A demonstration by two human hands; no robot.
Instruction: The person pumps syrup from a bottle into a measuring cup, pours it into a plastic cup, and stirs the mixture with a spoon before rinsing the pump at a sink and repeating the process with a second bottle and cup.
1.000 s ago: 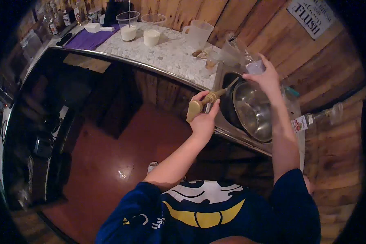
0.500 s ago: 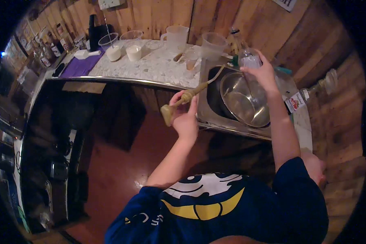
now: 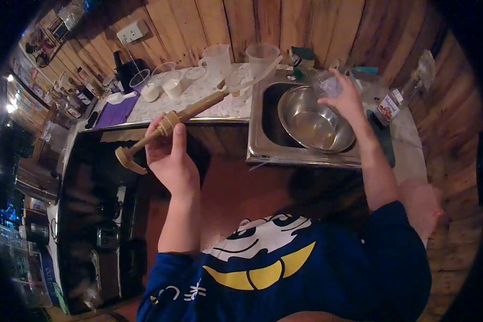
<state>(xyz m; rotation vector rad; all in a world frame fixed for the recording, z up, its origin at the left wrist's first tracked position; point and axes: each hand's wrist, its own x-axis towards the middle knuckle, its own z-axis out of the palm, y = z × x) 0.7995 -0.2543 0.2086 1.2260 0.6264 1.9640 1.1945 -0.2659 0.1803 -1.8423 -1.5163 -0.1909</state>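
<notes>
Fingers, left hand point(image 3: 170, 158): clamped round the collar of a tan pump dispenser point(image 3: 166, 122), held out in front of the counter edge
Pump position: head low and left, long dip tube slanting up and right over the counter point(image 3: 220, 102); tube tip ends near the pitchers
Fingers, right hand point(image 3: 344, 99): closed on a clear bottle point(image 3: 330, 84), held above the far rim of the steel bowl point(image 3: 311, 121)
Bowl: sits inside the steel sink point(image 3: 263, 147)
Writing: labelled bottle point(image 3: 390, 107) lies on the counter right of the sink, red and white label, text too small to read (same for the bottles far left)
Shirt point(image 3: 284, 268): navy, with a yellow and white graphic and white marks on the left sleeve, not legible
Counter: pale speckled stone with a metal front edge
On counter: two clear pitchers point(image 3: 260, 53), two cups of white liquid point(image 3: 147, 88), purple cloth point(image 3: 118, 110)
Wall: wood planks, white outlet point(image 3: 131, 32) upper left
Floor: reddish, glossy
Room: dim, with bright point lights at far left
</notes>
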